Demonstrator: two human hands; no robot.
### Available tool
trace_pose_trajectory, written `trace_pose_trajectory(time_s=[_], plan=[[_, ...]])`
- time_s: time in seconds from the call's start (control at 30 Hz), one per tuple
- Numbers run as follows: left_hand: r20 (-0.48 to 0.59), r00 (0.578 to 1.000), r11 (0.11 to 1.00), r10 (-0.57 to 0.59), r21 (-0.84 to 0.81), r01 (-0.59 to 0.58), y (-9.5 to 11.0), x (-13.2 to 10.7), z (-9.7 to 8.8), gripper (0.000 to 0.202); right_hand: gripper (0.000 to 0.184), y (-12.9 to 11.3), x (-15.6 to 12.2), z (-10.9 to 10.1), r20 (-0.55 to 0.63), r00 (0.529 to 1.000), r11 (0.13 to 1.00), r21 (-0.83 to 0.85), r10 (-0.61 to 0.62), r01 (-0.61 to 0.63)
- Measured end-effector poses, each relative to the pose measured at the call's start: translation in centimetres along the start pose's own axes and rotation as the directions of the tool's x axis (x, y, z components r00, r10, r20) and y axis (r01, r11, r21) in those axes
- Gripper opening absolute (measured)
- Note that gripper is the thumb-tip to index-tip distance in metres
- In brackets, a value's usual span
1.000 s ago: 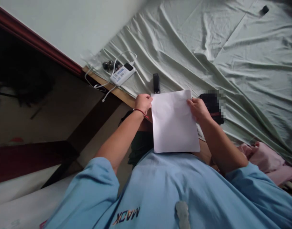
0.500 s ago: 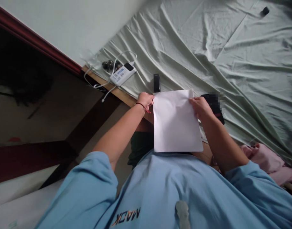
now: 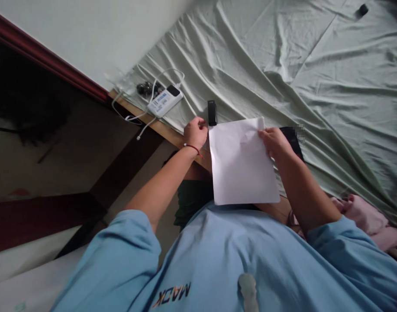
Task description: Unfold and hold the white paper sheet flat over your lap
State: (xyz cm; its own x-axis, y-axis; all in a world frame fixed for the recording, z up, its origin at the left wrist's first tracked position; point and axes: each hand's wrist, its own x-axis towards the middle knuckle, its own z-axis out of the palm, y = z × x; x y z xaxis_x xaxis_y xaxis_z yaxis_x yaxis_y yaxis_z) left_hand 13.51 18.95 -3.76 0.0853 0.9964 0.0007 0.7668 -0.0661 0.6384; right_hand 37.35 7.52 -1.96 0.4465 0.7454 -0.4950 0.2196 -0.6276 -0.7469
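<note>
White paper sheet (image 3: 242, 162): light, floppy, creases easily; right hand (image 3: 274, 142) pinches its far right corner, left hand (image 3: 195, 132) loosely curled, empty, beside the far left corner.

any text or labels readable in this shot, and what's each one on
"MACK", seen upside down from this camera, in dark and orange letters on the front of the light blue shirt.
White power bank: a printed label in blue, too small to read.
White sheet of paper, held by the right hand: the side in view is blank.
Dark object behind the paper: partly pixelated, nothing readable.
</note>
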Motion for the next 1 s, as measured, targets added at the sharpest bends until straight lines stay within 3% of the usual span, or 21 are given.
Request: trace_pose_trajectory(time_s=[0.13,0.27,0.53,0.77,1.0], plan=[[-0.057,0.966,0.965,0.251,0.097,-0.245,0.6,-0.3,-0.9,0.044,0.029,0.3,0.5,-0.1,0.009,1.0,1.0,-0.009,-0.015,0.015],[0.019,0.914,0.905,0.405,0.136,-0.404,0.4,-0.2,-1.0,0.05,0.035,0.7,1.0,-0.3,0.002,0.999,0.997,-0.068,-0.046,0.047],[0.078,0.908,0.895,0.411,0.152,-0.419,-0.2,0.1,-1.5,0.046,0.038,1.0,1.7,-0.3,-0.009,0.998,0.993,-0.103,-0.055,0.054],[0.12,0.885,0.852,0.449,0.241,-0.465,-0.1,-1.2,-0.9,0.04,0.036,1.3,2.1,-0.2,-0.005,0.999,0.994,-0.102,-0.035,0.034],[0.145,0.884,0.846,0.444,0.256,-0.467,1.0,-1.0,-0.9,0.038,0.03,1.0,1.0,-0.2,-0.015,0.997,0.997,-0.013,-0.079,0.079]])
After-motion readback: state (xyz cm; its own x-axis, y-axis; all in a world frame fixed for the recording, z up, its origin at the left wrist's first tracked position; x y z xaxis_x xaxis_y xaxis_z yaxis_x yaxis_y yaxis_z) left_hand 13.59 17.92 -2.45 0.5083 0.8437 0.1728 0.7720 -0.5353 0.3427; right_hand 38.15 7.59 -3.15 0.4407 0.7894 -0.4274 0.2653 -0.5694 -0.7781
